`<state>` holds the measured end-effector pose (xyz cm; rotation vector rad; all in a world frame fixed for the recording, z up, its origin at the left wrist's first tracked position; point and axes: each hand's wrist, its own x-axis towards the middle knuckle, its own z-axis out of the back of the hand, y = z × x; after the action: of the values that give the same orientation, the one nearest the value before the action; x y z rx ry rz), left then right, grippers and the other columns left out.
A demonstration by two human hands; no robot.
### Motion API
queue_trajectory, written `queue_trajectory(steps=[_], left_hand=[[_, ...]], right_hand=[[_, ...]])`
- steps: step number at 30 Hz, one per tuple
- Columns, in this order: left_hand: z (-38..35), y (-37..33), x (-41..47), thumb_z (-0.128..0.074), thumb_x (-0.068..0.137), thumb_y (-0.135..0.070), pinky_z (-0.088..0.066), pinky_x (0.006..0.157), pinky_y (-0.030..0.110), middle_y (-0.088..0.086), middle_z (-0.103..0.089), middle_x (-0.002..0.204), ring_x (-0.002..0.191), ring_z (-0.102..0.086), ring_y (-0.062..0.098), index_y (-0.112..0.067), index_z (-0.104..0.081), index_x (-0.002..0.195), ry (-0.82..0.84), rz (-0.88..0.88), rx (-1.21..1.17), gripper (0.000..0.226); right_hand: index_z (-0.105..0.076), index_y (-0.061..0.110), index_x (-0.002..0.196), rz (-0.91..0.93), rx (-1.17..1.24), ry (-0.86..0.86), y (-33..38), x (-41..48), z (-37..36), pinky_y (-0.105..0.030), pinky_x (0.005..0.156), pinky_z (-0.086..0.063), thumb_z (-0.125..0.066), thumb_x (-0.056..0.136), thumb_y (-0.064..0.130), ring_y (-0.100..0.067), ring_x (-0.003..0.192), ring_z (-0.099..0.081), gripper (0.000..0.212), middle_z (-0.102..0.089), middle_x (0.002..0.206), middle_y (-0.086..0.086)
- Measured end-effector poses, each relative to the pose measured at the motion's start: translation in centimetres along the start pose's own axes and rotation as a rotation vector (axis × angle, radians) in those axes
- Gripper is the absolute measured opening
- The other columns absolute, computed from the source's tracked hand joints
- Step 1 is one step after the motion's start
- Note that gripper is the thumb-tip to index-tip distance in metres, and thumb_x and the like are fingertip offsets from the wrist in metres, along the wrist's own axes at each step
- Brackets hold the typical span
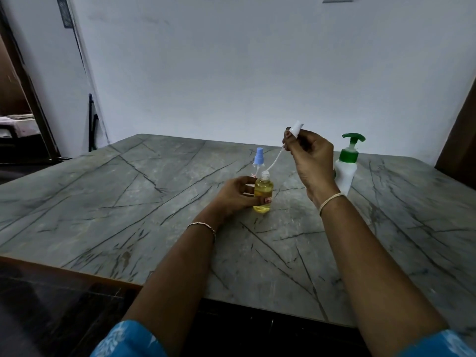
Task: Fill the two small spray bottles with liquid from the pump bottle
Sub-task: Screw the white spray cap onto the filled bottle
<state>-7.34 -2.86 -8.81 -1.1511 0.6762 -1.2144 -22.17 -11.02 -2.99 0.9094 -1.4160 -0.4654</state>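
A small clear spray bottle (263,193) full of yellow liquid stands on the grey marble table (128,202), and my left hand (235,195) grips its body. Its neck is uncovered. Above and to the right, my right hand (309,155) pinches the white spray cap (296,128); the cap's thin dip tube (274,161) slants down to the bottle's mouth. Just behind stands a second small bottle with a blue spray cap (258,157), its body partly hidden. A white pump bottle with a green pump head (346,166) stands to the right, behind my right wrist.
A pale wall rises behind the table. A dark doorway opens at the far left and a brown door edge (461,130) shows at the right. The table's wooden front edge runs across the lower left.
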Motion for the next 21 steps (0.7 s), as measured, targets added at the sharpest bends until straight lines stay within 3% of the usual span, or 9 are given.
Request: queue_trajectory(steps=[3,9,13,17,21], left_hand=[[0.0,0.0,0.0,-0.079,0.073,-0.011,-0.053,0.071,0.014,0.001,-0.067,0.105,0.090,-0.065,0.005,-0.010,-0.052,0.128,0.001,0.004,-0.013,0.061],[0.0,0.2,0.3,-0.081,0.071,-0.015,-0.054,0.077,0.018,0.001,-0.067,0.108,0.094,-0.065,0.006,-0.010,-0.050,0.132,-0.003,0.008,0.005,0.068],[-0.1,0.4,0.3,-0.083,0.069,-0.017,-0.054,0.090,0.030,0.006,-0.067,0.114,0.101,-0.066,0.015,-0.008,-0.050,0.133,-0.013,0.008,-0.004,0.072],[-0.1,0.2,0.1,-0.081,0.071,-0.015,-0.053,0.078,0.019,0.005,-0.067,0.113,0.098,-0.065,0.012,-0.008,-0.050,0.132,-0.006,0.010,0.006,0.068],[-0.2,0.0,-0.1,-0.079,0.074,-0.010,-0.052,0.067,0.011,0.001,-0.066,0.104,0.089,-0.064,0.006,-0.007,-0.052,0.127,-0.010,0.008,-0.005,0.060]], right_hand=[[-0.071,0.020,0.095,0.018,-0.054,0.058,-0.4,-0.2,-0.4,-0.024,0.081,-0.054,-0.069,0.088,0.025,-0.010,0.085,-0.067,0.009,-0.072,0.088,0.000],[-0.068,0.027,0.095,-0.024,-0.179,0.231,-1.1,-0.9,-0.9,-0.026,0.080,-0.052,-0.068,0.088,0.026,-0.009,0.087,-0.065,0.007,-0.071,0.092,0.002],[-0.068,0.019,0.110,-0.155,-0.201,0.409,-1.6,-1.0,-0.5,-0.021,0.082,-0.050,-0.066,0.089,0.025,-0.010,0.098,-0.064,0.022,-0.070,0.103,0.002],[-0.067,0.016,0.112,-0.223,-0.213,0.503,-1.6,-1.3,-0.4,-0.010,0.072,-0.044,-0.063,0.091,0.023,-0.005,0.092,-0.062,0.022,-0.069,0.104,0.001],[-0.066,0.020,0.110,-0.291,-0.202,0.575,-1.7,-1.2,0.0,-0.009,0.073,-0.041,-0.061,0.093,0.023,0.002,0.094,-0.059,0.019,-0.068,0.105,0.004]])
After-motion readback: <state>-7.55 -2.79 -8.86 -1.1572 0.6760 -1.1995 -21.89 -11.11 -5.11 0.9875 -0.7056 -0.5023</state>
